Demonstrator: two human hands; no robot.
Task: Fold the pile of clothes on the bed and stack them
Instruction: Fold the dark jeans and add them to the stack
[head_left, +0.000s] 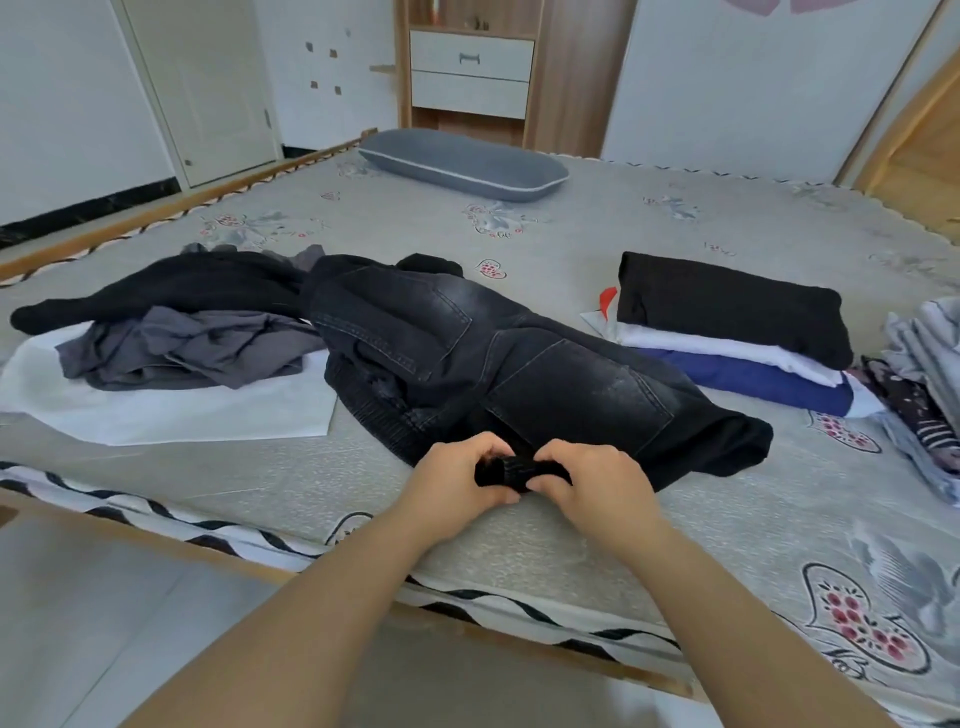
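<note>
We stand at the near edge of the bed (597, 551) with both hands on the jeans (467, 353), which lie spread across the middle of it, waist towards us and legs running away to the left. Our left hand (457, 475) and right hand (597, 480) sit close together, fingers curled and pinching a small bunched roll of dark fabric (511, 470) at the near hem; whether that roll is the waistband itself or a separate small piece lying on it, we cannot tell.

We judge the jeans to be the heaviest, stiffest item here. Denim holds a crease and will not slide, but its seams and pockets make thick ridges, so folds need pressing flat. Holding it at one bunched point would let the rest sag and twist; we do better to grip the waistband at its two corners, hands spread apart, and lay leg over leg.

The unfolded pile (187, 338) to the left, a black top over grey cloth on a white sheet, looks soft and limp, easy to lift but quick to slump. The folded stack (737, 338) on the right, black over white over blue, is the place for the jeans; being heavy, they may squash it or tip it if set off-centre.
</note>
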